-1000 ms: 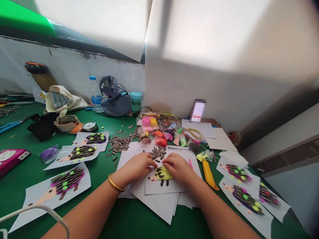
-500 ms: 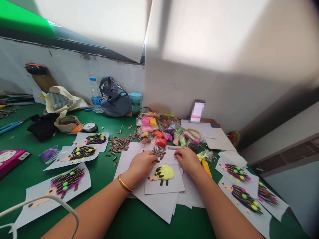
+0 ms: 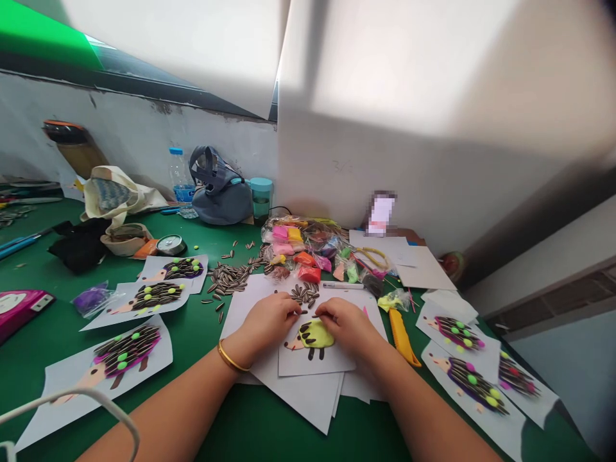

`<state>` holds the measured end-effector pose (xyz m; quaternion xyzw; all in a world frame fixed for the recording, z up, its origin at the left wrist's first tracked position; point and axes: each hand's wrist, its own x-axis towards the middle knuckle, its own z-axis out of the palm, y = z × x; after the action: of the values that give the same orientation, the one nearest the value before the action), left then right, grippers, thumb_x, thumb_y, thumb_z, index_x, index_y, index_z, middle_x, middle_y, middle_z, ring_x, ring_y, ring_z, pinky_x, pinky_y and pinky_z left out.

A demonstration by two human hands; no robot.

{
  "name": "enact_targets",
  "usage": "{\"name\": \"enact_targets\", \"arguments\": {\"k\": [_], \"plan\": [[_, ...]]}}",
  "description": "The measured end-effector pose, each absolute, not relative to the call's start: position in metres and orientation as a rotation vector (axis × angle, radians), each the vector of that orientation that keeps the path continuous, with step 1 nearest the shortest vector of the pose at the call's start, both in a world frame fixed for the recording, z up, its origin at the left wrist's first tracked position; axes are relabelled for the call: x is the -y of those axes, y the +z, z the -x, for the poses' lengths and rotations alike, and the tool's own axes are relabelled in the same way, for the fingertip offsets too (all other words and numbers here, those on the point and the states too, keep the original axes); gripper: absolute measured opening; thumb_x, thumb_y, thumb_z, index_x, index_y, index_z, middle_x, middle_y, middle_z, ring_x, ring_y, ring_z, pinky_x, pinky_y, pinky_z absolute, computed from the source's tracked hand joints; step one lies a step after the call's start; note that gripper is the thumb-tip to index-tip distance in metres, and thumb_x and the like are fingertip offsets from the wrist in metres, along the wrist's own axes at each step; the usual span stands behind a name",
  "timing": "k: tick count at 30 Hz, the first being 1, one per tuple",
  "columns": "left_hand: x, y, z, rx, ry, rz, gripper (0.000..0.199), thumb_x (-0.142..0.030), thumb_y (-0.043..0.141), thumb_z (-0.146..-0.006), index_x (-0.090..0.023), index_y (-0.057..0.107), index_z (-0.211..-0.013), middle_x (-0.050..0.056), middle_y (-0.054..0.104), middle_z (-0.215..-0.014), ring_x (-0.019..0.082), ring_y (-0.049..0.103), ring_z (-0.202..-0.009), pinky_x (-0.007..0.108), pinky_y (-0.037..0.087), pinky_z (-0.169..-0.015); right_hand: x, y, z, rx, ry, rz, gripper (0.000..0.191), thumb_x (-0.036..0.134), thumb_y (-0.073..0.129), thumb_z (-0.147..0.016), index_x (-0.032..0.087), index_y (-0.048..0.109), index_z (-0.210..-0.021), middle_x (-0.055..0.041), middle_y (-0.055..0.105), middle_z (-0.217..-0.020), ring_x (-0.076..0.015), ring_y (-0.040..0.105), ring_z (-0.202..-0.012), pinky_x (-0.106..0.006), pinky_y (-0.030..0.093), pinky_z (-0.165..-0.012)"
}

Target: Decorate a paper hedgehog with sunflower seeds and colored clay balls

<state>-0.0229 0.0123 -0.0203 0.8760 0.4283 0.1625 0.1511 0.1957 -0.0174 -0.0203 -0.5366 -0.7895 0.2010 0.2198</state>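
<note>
A hedgehog picture (image 3: 315,366) lies on white paper in front of me. Its body is yellow-green clay (image 3: 321,328) with several dark seeds pressed in behind the peach face. My left hand (image 3: 272,324), with a gold bangle at the wrist, rests at the sheet's upper left. Its fingers are pinched, with a dark sunflower seed at the tips. From the right, my right hand (image 3: 349,327) reaches over the clay's upper edge, thumb and finger closed on what looks like another seed, mostly hidden. A small heap of sunflower seeds (image 3: 304,294) sits just beyond both hands.
Finished-looking hedgehog pictures (image 3: 158,295) lie at left, and others (image 3: 469,378) at right. Behind are bagged coloured clays (image 3: 308,260), loose seeds (image 3: 228,279), a pen (image 3: 341,285) and scissors (image 3: 373,258). A yellow tool (image 3: 403,339) lies right; a white cable (image 3: 115,410) crosses lower left.
My right hand has moved left and slightly down, from the sheet's upper right to the clay body, uncovering the yellow tool. My left hand stays nearly in place, still pinched.
</note>
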Motion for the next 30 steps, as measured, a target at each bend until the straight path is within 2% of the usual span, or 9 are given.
{"name": "enact_targets", "arguments": {"k": [9,21,30], "plan": [[-0.0124,-0.0196,0.0220,-1.215,0.465,-2.524,0.021,-0.018,0.054,-0.088,-0.023,0.074,-0.092,0.005,0.068,-0.091,0.019,0.061,-0.085,0.029,0.044,-0.077,0.0192,-0.0176,-0.1871,2.171,0.512,1.453,0.016,0.010,0.059,-0.085,0.022,0.070,-0.085,-0.0023,0.064,-0.089,-0.0163,0.059,-0.086,-0.026,0.045,-0.075],[-0.0123,-0.0209,0.0222,-1.198,0.477,-2.517,0.022,-0.017,0.055,-0.087,-0.023,0.076,-0.092,0.004,0.068,-0.091,0.019,0.062,-0.085,0.029,0.045,-0.077,0.0180,-0.0192,-0.1876,2.192,0.528,1.458,0.016,0.010,0.058,-0.086,0.021,0.070,-0.088,-0.0030,0.064,-0.089,-0.0164,0.058,-0.087,-0.027,0.044,-0.079],[-0.0121,-0.0173,0.0209,-1.203,0.461,-2.515,0.022,-0.016,0.055,-0.086,-0.023,0.076,-0.090,0.005,0.068,-0.090,0.019,0.062,-0.085,0.028,0.044,-0.075,0.0164,-0.0182,-0.1947,2.215,0.553,1.440,0.017,0.007,0.059,-0.081,0.020,0.070,-0.082,-0.0026,0.064,-0.085,-0.0164,0.058,-0.084,-0.027,0.044,-0.076]]}}
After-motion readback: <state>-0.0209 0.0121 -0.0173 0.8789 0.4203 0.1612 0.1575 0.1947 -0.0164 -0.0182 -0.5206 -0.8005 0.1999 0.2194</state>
